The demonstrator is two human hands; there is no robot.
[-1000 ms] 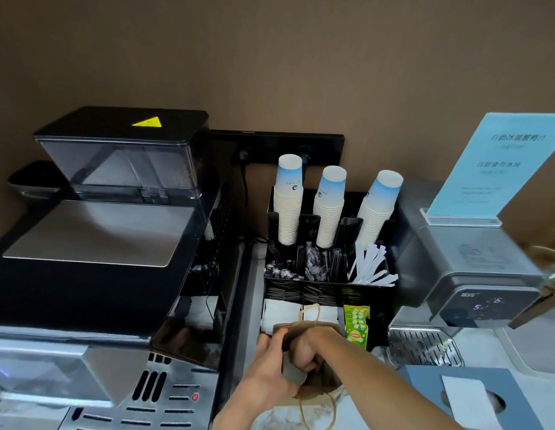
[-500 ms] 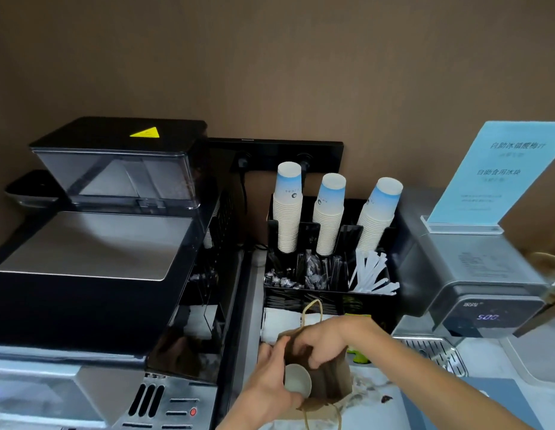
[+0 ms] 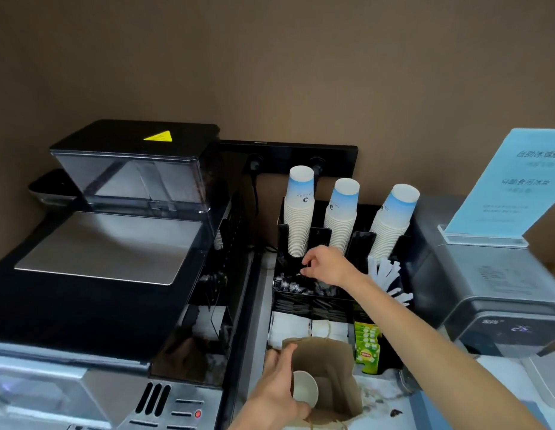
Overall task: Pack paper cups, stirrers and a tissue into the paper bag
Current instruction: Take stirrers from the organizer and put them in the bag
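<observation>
A brown paper bag [image 3: 335, 364] stands open on the counter at the bottom centre. My left hand [image 3: 279, 389] grips its left rim. A white paper cup [image 3: 305, 393] lies inside the bag, by my thumb. My right hand [image 3: 327, 265] reaches into the black organizer [image 3: 301, 302], with thumb and forefinger pinched close over the dark wrapped stirrers [image 3: 288, 285]. Whether it grips one is unclear. Three stacks of blue-and-white paper cups [image 3: 299, 212] stand upside down behind. White tissues [image 3: 288, 328] lie in the organizer's front tray.
A large black coffee machine [image 3: 115, 249] fills the left. White paper-wrapped sticks [image 3: 388, 277] and green tea bags [image 3: 367, 346] sit at the organizer's right. A grey ice machine [image 3: 493, 290] with a blue sign [image 3: 518, 184] stands further right. The counter beside the bag is stained.
My right hand has left the bag's mouth and moved up and back to the stirrer compartment. The cup now rests in the bag, which my left hand still holds.
</observation>
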